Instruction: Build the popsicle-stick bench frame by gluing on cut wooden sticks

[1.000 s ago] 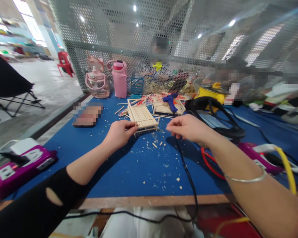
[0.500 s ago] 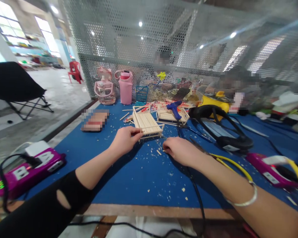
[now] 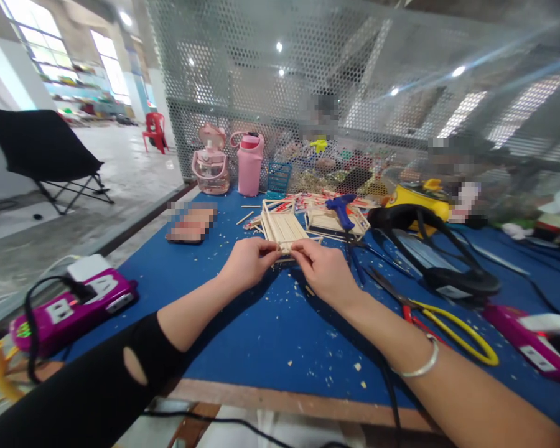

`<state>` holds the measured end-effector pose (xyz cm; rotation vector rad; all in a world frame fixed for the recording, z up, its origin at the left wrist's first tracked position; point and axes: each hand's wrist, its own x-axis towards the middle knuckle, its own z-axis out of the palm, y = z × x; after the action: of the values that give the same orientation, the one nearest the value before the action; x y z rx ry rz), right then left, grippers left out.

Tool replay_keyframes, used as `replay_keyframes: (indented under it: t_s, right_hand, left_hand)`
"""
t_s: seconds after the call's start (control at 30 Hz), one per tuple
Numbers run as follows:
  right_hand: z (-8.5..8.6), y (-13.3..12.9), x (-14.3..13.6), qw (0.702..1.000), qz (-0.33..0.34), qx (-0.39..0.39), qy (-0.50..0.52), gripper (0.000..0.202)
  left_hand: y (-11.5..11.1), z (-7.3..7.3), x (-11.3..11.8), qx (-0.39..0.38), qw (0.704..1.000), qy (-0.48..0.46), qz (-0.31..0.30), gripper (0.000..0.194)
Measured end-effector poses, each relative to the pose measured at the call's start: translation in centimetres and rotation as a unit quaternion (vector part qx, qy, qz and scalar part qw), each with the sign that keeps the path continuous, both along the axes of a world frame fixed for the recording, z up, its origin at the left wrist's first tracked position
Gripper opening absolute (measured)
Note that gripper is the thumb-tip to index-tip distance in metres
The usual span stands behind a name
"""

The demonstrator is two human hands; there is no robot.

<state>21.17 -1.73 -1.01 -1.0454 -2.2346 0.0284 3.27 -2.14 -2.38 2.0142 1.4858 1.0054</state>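
Note:
A small frame of pale wooden sticks point(image 3: 284, 228) rests on the blue table. At its front edge, my left hand point(image 3: 252, 261) pinches with thumb and fingertips; what lies between them is too small to make out. My right hand point(image 3: 324, 269) is pinched just beside it, its fingertips almost meeting the left ones at the same edge. Behind and to the right lies a second stick frame point(image 3: 329, 223), with a blue glue gun point(image 3: 343, 210) on it. Loose sticks point(image 3: 246, 218) are scattered left of the first frame.
Yellow-and-red handled pliers point(image 3: 452, 323) and a black head strap point(image 3: 448, 277) lie right. Purple power strips sit at the left point(image 3: 74, 311) and right point(image 3: 536, 339). A phone point(image 3: 193, 223), two pink bottles point(image 3: 249, 165) and a mesh screen point(image 3: 261, 74) stand farther off.
My right hand has moved left and up to the front edge of the stick frame, beside my left hand. The pliers are more exposed. The whole view has shifted slightly.

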Motion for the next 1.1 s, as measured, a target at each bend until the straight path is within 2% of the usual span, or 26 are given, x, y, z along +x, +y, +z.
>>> replay_keyframes:
  t_s: [0.13, 0.23, 0.43, 0.7, 1.1]
  right_hand:
    - [0.0, 0.1, -0.3, 0.996, -0.028, 0.085, -0.022, 0.015]
    - [0.3, 0.3, -0.6, 0.993, -0.049, 0.109, -0.026, 0.013]
    - [-0.1, 0.5, -1.0, 0.996, -0.073, 0.045, 0.040, 0.013]
    - [-0.7, 0.3, -1.4, 0.993, -0.072, -0.005, 0.098, 0.015]
    - [-0.8, 0.5, -1.3, 0.994, -0.070, 0.007, 0.081, 0.017]
  left_hand:
    - [0.0, 0.1, 0.0, 0.007, 1.000, 0.007, -0.004, 0.026]
    - [0.0, 0.2, 0.0, 0.005, 1.000, -0.002, -0.004, 0.027]
    - [-0.1, 0.2, 0.1, -0.004, 1.000, -0.018, -0.002, 0.027]
    - [-0.1, 0.2, 0.1, -0.005, 1.000, -0.019, -0.002, 0.029]
    - [-0.2, 0.1, 0.1, -0.027, 0.998, -0.058, -0.003, 0.028]
